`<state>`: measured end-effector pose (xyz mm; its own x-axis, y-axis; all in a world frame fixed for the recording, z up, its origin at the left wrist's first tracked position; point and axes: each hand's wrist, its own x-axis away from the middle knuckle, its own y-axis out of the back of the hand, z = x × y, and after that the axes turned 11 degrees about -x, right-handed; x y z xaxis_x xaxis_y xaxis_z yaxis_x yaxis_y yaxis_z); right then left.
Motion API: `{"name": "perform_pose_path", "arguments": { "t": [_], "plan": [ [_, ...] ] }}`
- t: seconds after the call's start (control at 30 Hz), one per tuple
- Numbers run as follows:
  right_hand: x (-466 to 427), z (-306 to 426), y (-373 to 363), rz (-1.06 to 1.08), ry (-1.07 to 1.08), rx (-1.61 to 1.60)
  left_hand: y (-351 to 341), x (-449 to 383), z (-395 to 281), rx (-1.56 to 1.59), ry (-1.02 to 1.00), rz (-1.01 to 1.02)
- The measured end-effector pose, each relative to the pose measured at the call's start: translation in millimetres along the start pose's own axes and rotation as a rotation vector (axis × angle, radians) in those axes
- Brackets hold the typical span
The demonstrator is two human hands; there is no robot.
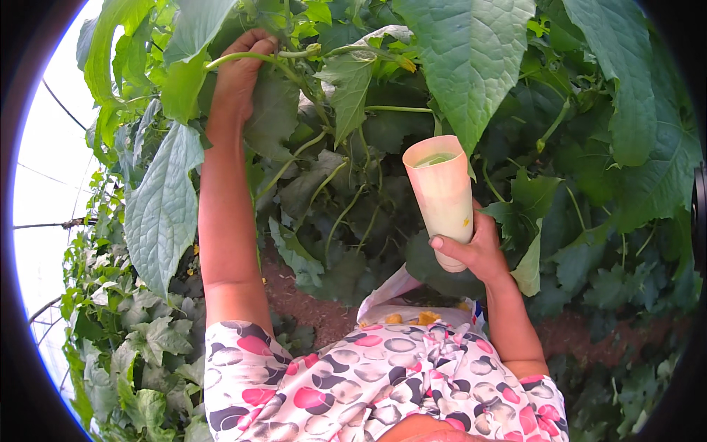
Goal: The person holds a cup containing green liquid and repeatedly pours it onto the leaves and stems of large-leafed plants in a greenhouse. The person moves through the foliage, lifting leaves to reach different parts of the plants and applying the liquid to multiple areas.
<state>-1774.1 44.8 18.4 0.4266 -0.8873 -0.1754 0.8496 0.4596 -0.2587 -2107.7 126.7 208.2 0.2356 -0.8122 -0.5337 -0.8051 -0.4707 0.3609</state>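
My right hand [478, 243] is wrapped around the lower part of a tall, tapered whitish cup [442, 193]. The cup leans slightly, its mouth towards the leaves, and something pale green shows inside. A small yellow speck clings to its side. My left hand [243, 61] is raised among the vines at the upper left, fingers curled together. A curved green stem [287, 69] passes in front of that hand; what its fingertips hold is hidden. Right of it are a small green bud [313, 50] and a withered yellow flower [407, 64].
Large green leaves [469, 55] hang close above the cup. At my waist, a white plastic bag [386, 301] has yellow flower pieces [428, 317] at its opening. Brown soil [298, 304] shows between the plants, and thin dark wires [44, 226] cross the bright left side.
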Motion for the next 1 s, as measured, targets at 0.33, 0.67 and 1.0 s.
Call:
{"name": "perform_pose_path", "arguments": {
  "t": [0.33,0.67,1.0],
  "plan": [
    [12,14,2,0.010,0.067,-0.071,-18,71,-12,0.529,0.141,-0.215],
    [23,6,22,0.000,0.036,-0.113,-150,331,86,-0.192,0.279,1.329],
    [23,5,4,0.092,0.088,-0.221,-90,274,7,0.224,0.258,0.656]
  ]
}}
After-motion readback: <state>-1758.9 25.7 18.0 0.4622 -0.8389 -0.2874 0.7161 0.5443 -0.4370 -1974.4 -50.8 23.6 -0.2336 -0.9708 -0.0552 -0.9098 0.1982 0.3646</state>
